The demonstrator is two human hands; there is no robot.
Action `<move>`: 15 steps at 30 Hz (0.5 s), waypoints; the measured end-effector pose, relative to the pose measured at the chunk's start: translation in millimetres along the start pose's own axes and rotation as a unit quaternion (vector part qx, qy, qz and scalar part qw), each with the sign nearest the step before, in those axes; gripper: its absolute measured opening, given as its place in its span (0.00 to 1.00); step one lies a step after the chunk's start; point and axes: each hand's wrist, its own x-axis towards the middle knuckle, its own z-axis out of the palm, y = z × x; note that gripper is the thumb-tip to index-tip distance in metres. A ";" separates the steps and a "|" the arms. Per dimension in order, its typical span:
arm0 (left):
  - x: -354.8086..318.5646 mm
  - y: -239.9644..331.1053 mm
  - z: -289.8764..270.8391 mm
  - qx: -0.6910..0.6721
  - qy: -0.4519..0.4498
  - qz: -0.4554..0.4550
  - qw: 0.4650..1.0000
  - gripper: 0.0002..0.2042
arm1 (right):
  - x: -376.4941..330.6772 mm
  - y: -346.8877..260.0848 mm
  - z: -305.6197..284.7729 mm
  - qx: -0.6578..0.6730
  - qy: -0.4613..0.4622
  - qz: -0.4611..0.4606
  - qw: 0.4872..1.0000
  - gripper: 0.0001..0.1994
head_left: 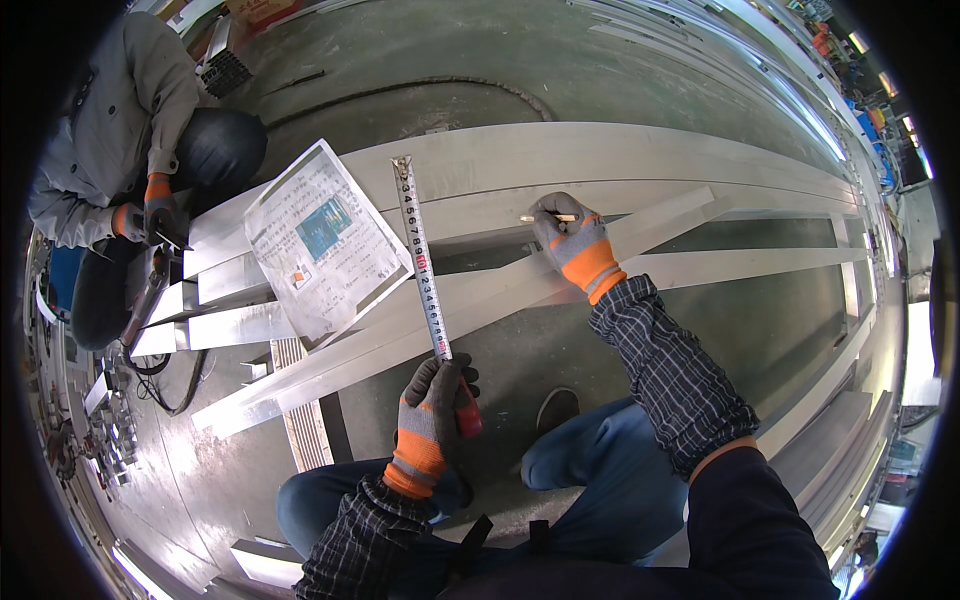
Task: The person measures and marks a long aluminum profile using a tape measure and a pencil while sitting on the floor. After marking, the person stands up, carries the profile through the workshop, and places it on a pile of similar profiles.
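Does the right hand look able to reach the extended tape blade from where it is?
Probably yes: nothing visible stands between the right hand and the tape blade, though that hand already holds a thin pencil-like stick.

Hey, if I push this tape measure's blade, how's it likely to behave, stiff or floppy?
Likely fairly stiff lengthwise, since the blade runs straight out from the left hand. It may bend or kink if pushed sideways, as it looks long and narrow. It's probably light for its length, being just a slim strip.
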 end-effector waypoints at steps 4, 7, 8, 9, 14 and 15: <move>1.0 -0.4 -0.6 -0.001 -0.002 -0.002 1.000 0.15 | 0.7 3.2 0.9 -0.001 0.006 -0.007 1.000 0.02; 1.9 -1.0 -3.3 0.003 -0.002 0.001 1.000 0.15 | -0.5 -8.1 -0.5 -0.010 -0.018 0.012 1.000 0.02; 1.7 -1.3 -4.8 0.006 0.000 0.003 1.000 0.15 | -1.1 -13.8 -0.3 -0.021 -0.032 0.021 0.999 0.02; 2.4 -0.4 -3.7 0.005 -0.001 0.001 1.000 0.15 | -0.6 -11.2 -0.4 -0.006 -0.028 0.015 0.999 0.02; 0.9 0.6 -4.8 0.005 0.003 -0.002 1.000 0.15 | -2.4 -19.4 -0.3 0.119 -0.019 0.039 0.992 0.02; 0.2 1.0 -3.1 0.005 0.001 0.000 1.000 0.15 | -2.6 -16.4 -1.4 0.129 -0.006 0.028 0.991 0.03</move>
